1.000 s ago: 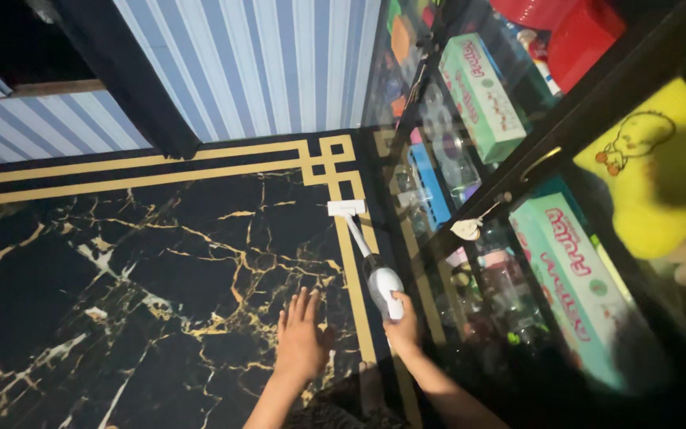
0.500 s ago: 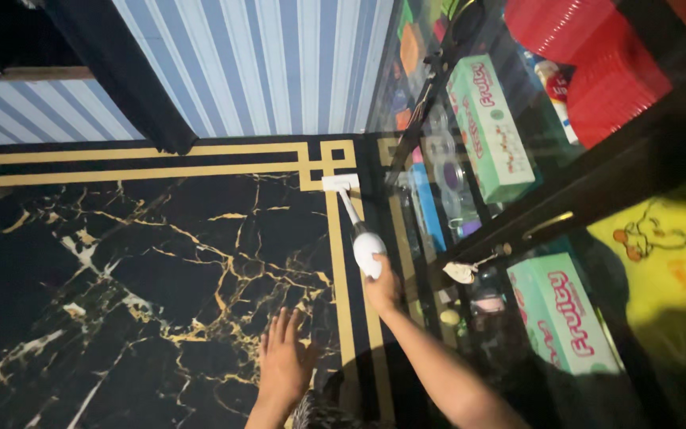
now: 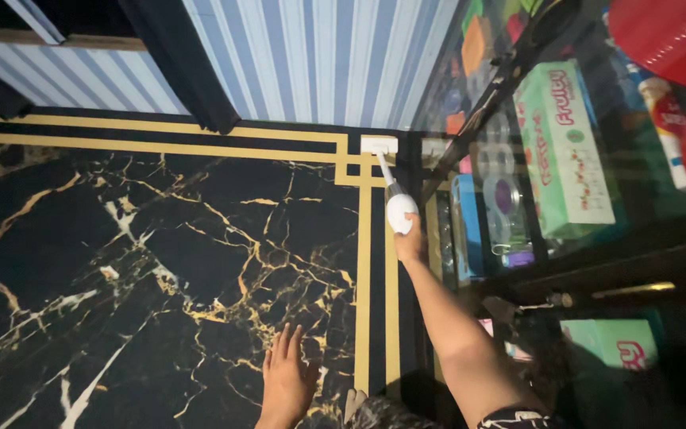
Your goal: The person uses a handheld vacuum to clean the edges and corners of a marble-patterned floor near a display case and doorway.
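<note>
The right hand [image 3: 410, 245] grips the small white vacuum [image 3: 395, 199], its head in the floor's [image 3: 160, 262] corner by the glass cabinet [image 3: 518, 159], which it might bump, while the left hand [image 3: 287, 381] lies flat and open.

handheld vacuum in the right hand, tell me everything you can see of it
The handheld vacuum is white and looks like plastic: a rounded egg-shaped body, a thin straight tube and a flat rectangular floor head. It is stretched out away from the person, its head lying on the black floor's gold border in the corner by the striped wall, beside the glass-fronted cabinet. The right hand grips the rear of the body with the arm extended. Whether it is running cannot be told.
</note>
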